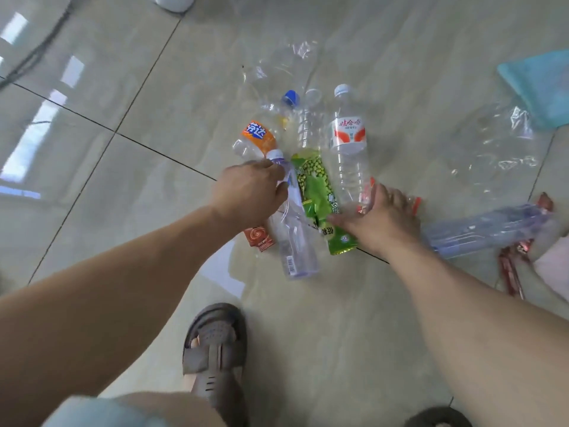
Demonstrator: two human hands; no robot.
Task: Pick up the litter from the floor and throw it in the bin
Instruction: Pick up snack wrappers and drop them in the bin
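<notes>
The left hand (251, 192) grips the neck of a clear bottle with a barcode label (292, 229). The right hand (378, 220), fingers spread, touches the 娃哈哈 water bottle (349, 155) beside a green pea snack packet (320, 198); behind lies an orange 芬达 bottle (257, 138).

We see our two forearms bare from the elbow down, with no sleeves, watch or rings on the left hand (249, 195) or the right hand (380, 223). On our left foot we wear a grey-brown sandal (214, 349) with broad straps, a perforated panel across the top and small slits near the toes, which show through a gap. Light tan shorts (172, 409) cover the knee at the bottom edge, beside a pale blue hem (92, 411). The dark rounded toe of the other shoe (438, 419) shows bottom right.
</notes>
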